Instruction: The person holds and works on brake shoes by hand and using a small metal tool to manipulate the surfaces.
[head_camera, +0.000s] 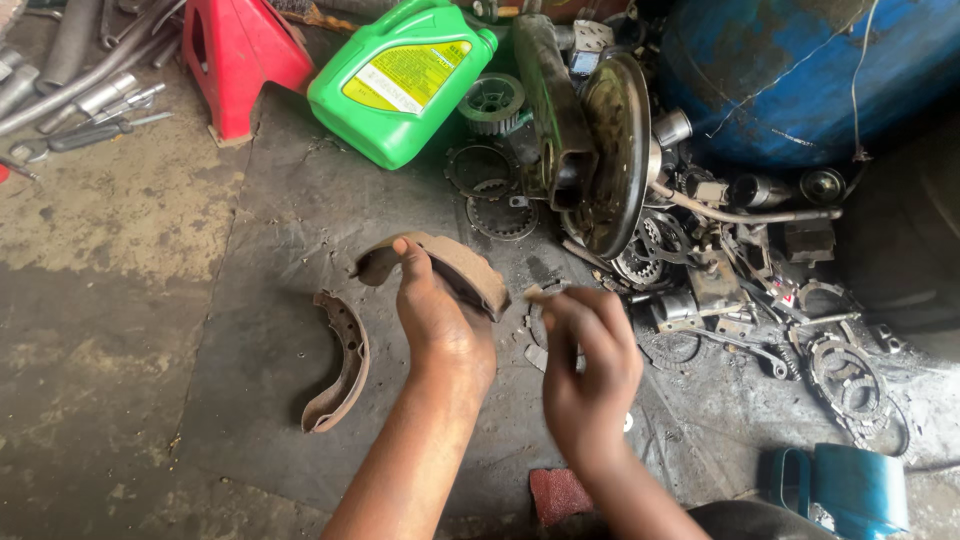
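Above the dark floor mat (280, 250), a curved brake shoe (450, 262) is clamped in the left hand (435, 320), and should be held steady while the right hand (585, 350), fingers pinched on something small, works its end.

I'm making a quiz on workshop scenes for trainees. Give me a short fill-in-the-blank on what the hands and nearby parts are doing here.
1. The left hand holds up a curved ____ shoe.
2. A second curved shoe lies on the dark mat, to the ____ of the left hand.
3. The plastic jug lying beyond the hands is ____ in colour.
4. The right hand pinches a small ____-coloured piece.

Missing words: brake; left; green; tan
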